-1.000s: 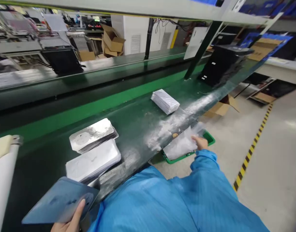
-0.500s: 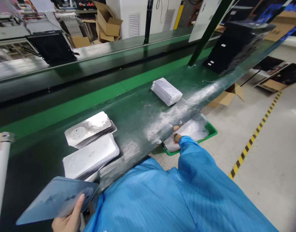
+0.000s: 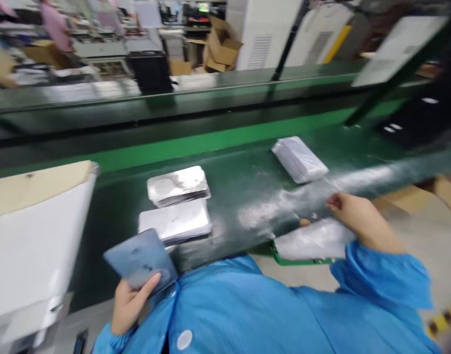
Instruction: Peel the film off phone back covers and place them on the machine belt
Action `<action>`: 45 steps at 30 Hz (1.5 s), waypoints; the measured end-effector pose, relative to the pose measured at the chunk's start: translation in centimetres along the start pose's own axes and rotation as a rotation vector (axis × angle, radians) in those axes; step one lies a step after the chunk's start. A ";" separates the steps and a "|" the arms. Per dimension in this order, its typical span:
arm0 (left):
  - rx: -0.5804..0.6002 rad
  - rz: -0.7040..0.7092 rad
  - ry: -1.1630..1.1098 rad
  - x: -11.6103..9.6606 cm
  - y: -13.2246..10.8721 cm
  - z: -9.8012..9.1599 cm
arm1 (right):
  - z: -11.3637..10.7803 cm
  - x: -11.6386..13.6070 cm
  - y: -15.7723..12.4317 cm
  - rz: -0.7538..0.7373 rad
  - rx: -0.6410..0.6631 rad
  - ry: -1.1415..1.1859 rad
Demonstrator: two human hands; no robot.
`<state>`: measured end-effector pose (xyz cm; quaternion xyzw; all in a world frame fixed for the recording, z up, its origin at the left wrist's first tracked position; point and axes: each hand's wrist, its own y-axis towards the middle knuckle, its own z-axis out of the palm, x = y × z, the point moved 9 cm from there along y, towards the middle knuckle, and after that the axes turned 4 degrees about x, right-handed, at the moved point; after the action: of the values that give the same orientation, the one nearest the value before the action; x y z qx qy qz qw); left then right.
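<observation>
Blue-grey panel [image 3: 139,258] pinched in left grip [image 3: 127,307], thumb on top

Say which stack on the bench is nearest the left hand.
The front silver stack, just beyond the left hand; second silver stack and white bundle lie farther.

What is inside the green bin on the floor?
Crumpled clear plastic film fills the bin. The film covers its bottom, so anything underneath is hidden.
</observation>
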<state>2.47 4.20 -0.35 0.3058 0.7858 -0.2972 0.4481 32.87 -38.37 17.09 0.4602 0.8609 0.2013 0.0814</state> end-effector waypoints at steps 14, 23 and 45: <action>0.392 0.485 -0.048 -10.8 0.5 3.5 | 2.4 35.4 1.1 -1.646 0.047 0.248; 0.108 0.463 -0.620 -5.6 -0.3 -0.6 | 11.2 29.2 15.4 -0.906 0.340 0.353; 0.021 0.430 -0.363 -3.7 1.3 1.1 | 12.2 30.5 9.9 -1.277 -0.064 0.083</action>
<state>5.57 3.39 2.22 0.4120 0.6065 -0.2532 0.6311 27.20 -4.94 11.59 -0.1540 0.9614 0.1567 0.1655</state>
